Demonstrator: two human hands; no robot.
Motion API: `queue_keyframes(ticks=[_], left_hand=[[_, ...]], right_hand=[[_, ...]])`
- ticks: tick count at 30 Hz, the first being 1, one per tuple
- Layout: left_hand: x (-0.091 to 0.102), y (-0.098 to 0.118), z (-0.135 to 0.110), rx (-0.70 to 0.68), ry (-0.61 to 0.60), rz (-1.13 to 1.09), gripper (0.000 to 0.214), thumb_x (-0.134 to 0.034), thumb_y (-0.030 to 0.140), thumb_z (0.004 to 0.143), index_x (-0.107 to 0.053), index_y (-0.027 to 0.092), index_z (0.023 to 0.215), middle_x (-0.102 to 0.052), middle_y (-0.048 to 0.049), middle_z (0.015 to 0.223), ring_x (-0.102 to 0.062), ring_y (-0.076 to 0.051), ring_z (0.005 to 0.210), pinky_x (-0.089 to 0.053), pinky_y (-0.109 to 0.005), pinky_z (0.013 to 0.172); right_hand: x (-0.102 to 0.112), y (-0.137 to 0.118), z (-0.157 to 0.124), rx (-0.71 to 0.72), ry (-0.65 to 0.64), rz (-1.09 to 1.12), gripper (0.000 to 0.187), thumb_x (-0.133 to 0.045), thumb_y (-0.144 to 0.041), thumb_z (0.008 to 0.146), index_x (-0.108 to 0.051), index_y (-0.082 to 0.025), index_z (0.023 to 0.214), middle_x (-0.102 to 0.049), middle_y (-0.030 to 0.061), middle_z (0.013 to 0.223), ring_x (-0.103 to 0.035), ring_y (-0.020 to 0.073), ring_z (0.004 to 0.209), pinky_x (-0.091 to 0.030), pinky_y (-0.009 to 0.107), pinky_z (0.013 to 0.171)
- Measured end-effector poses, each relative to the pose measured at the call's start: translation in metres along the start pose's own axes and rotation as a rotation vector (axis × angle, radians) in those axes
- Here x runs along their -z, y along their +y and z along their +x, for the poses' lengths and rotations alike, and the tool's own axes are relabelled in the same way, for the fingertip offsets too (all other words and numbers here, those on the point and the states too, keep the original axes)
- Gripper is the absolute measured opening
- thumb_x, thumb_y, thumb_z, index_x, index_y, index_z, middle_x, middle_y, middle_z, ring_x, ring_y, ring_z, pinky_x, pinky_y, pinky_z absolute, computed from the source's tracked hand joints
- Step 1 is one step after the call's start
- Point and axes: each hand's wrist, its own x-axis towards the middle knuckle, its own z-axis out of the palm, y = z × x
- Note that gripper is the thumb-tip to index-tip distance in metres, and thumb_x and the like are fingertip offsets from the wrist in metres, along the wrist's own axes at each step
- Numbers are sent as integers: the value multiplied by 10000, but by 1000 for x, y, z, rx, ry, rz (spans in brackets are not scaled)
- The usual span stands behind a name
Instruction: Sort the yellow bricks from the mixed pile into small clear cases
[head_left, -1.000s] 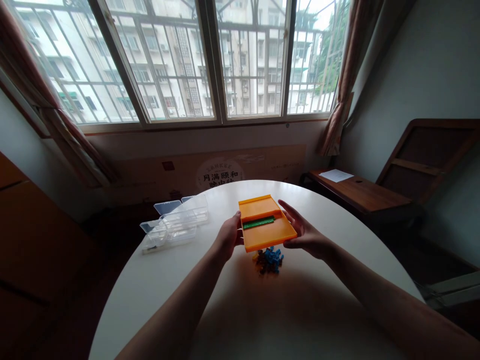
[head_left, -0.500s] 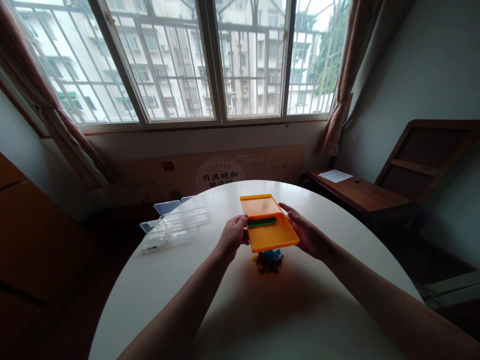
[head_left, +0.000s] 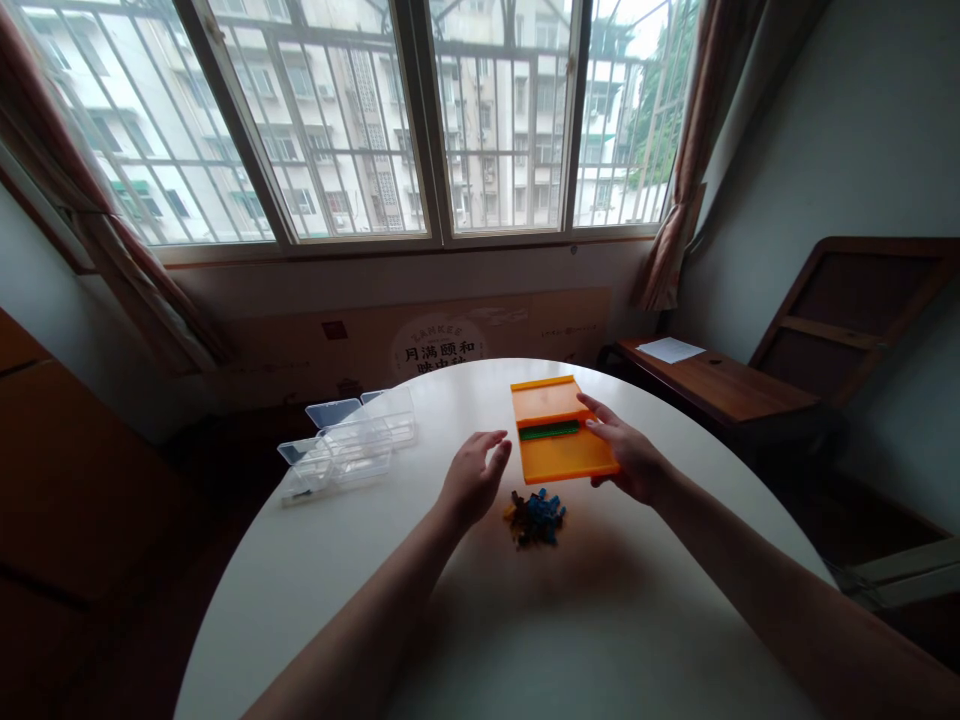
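An orange plastic case (head_left: 566,461), opened flat like a book, is gripped at its right edge by my right hand (head_left: 631,458), with the thumb on top. Across its middle lies a green studded strip (head_left: 549,430). My left hand (head_left: 475,478) is off the case, just left of it, with the thumb and fingers apart and nothing between them. Below the case on the table is a small pile of blue, dark and yellowish pieces (head_left: 536,518), too small to tell one by one.
On the left of the white round table (head_left: 315,600) stand several clear plastic boxes (head_left: 356,440) with raised lids. A wooden bench (head_left: 720,380) with a paper sheet (head_left: 670,349) is beyond the table on the right. A window with bars fills the back.
My left hand has let go of the orange case. My right hand has carried the case a little to the right and away, so more of the pile shows.
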Motion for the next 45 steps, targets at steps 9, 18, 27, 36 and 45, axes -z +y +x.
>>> queue_keyframes(ticks=[9, 18, 27, 36, 45], left_hand=[[-9, -8, -12, -278, -202, 548, 811, -510, 656, 854, -419, 127, 1462, -470, -195, 1469, -425, -334, 1359, -357, -512, 1124], [-14, 2, -18, -367, -171, 427, 905, -731, 493, 750, -331, 191, 1504, -463, -174, 1463, -433, -335, 1347, -382, -508, 1109], [-15, 5, -18, -378, -163, 394, 757, -683, 461, 804, -410, 211, 1464, -490, -159, 1436, -448, -322, 1328, -380, -493, 1113], [-18, 1, -20, -366, -147, 413, 899, -698, 437, 795, -251, 205, 1540, -486, -167, 1438, -458, -316, 1322, -404, -489, 1086], [-16, -3, -18, -243, -338, 511, 912, -567, 651, 819, -295, 141, 1525, -373, -204, 1536, -348, -351, 1415, -298, -521, 1154]], right_hand=[[13, 0, 5, 98, 93, -148, 570, -539, -310, 849, -409, -403, 1396, -585, 65, 1113, -668, 225, 720, -502, 260, 306], [2, 3, 0, 173, 44, -91, 463, -621, -285, 753, -461, -314, 1186, -600, 20, 1018, -669, 237, 752, -536, 287, 422], [6, 0, 1, 231, 88, -106, 466, -609, -220, 658, -510, -240, 1113, -646, 39, 1009, -664, 222, 809, -557, 329, 661], [11, 0, 3, 250, 46, -204, 608, -542, -185, 688, -577, -212, 1294, -644, 73, 1234, -666, 249, 1013, -561, 392, 873], [28, 7, 12, 394, 140, -567, 593, -551, -177, 736, -582, -247, 1323, -611, 80, 1298, -685, 231, 863, -597, 413, 782]])
